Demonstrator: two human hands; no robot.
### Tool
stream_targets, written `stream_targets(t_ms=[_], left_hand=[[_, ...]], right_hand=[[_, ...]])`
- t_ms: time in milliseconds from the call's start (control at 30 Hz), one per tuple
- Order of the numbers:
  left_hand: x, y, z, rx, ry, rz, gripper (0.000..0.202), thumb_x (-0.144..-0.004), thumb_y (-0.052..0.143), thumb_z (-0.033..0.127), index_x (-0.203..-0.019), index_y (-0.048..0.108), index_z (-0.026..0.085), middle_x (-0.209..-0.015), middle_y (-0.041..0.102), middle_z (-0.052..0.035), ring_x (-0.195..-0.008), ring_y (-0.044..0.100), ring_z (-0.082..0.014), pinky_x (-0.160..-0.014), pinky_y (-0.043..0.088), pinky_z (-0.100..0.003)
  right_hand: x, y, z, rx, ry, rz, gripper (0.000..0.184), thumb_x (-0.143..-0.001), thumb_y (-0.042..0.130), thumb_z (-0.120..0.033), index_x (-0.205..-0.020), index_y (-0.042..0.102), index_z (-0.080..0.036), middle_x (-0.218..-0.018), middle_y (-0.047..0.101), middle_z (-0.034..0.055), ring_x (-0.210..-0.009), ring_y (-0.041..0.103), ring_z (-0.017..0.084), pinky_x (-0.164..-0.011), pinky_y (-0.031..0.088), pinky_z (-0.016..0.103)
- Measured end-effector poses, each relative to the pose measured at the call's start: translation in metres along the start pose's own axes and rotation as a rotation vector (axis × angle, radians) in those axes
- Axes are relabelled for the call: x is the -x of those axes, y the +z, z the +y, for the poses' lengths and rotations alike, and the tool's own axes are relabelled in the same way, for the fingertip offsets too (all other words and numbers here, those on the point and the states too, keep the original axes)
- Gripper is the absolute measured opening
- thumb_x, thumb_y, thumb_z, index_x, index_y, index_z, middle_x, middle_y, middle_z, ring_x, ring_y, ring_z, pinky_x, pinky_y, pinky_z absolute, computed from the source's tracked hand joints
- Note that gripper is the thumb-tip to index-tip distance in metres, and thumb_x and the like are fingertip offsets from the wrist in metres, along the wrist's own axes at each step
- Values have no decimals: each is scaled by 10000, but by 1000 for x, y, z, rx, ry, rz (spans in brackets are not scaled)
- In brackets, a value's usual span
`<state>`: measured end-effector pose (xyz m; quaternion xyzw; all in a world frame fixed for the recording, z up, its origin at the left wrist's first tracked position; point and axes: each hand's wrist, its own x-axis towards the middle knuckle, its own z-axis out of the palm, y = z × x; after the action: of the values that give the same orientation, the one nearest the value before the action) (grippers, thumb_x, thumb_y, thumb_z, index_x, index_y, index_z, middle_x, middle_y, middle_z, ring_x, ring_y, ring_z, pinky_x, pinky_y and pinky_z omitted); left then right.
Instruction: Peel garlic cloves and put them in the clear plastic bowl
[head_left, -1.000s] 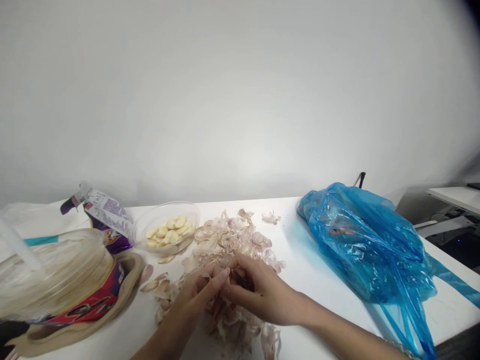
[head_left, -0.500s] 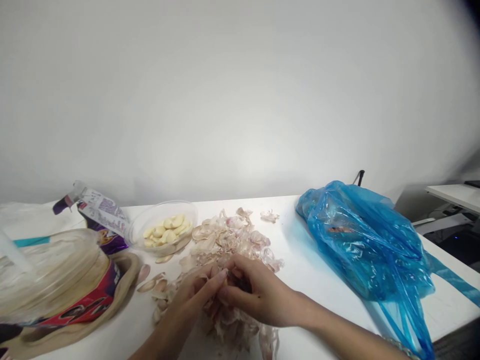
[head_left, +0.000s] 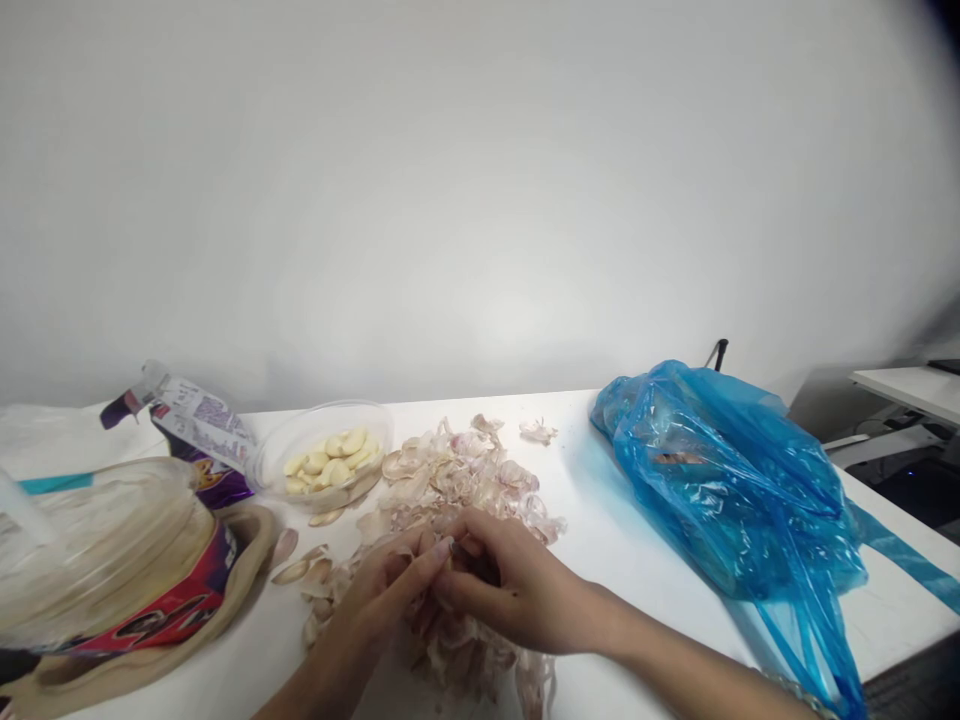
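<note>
My left hand (head_left: 386, 590) and my right hand (head_left: 517, 590) meet over a heap of papery garlic skins (head_left: 450, 475) on the white table. Both are closed, with thumbs and fingertips pinched together around a garlic clove (head_left: 448, 566), of which only a sliver shows between them. The fingers hide the rest of it. Behind my left hand stands a clear plastic bowl (head_left: 262, 455) with several peeled, pale yellow cloves (head_left: 334, 460) in it. A few unpeeled cloves (head_left: 292, 572) lie left of the heap.
To the right rests a blue plastic bag (head_left: 720, 480) with its handles trailing towards me. At left are a large clear-lidded tub with a red label (head_left: 165, 610), a beige strap (head_left: 259, 545) and a purple packet (head_left: 217, 470). A white wall (head_left: 480, 200) rises behind the table.
The view has shifted very slightly. My hands stay together in the same place, with only a small movement of the fingers.
</note>
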<state>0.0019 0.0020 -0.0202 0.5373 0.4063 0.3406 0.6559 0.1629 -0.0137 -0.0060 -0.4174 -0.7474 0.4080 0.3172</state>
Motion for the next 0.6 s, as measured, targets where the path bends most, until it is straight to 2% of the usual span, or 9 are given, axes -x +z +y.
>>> stream_targets(t_ms=[233, 433, 600], left_hand=[[1, -1, -1, 1, -6, 2, 162, -781, 498, 228, -625, 513, 186, -561, 451, 42, -546, 415, -116, -534, 364, -212], [1, 0, 3, -15, -1, -7, 214, -792, 487, 288, -603, 491, 190, -543, 445, 41, -534, 412, -121, -521, 363, -220], [1, 0, 3, -13, 0, -15, 213, -796, 481, 267, -597, 484, 192, -537, 468, 39, -528, 421, -120, -545, 371, -225]], right_hand=[[-1, 0, -1, 17, 4, 13, 103, -835, 485, -256, -889, 482, -168, -669, 506, -30, -559, 436, 79, -485, 319, 187], [-1, -1, -2, 12, 11, 8, 90, -828, 486, -241, -882, 484, -169, -672, 497, -36, -569, 435, 77, -484, 325, 182], [-1, -1, -4, -31, 12, 3, 75, -824, 483, -212, -883, 478, -165, -688, 516, -29, -595, 467, 83, -505, 351, 182]])
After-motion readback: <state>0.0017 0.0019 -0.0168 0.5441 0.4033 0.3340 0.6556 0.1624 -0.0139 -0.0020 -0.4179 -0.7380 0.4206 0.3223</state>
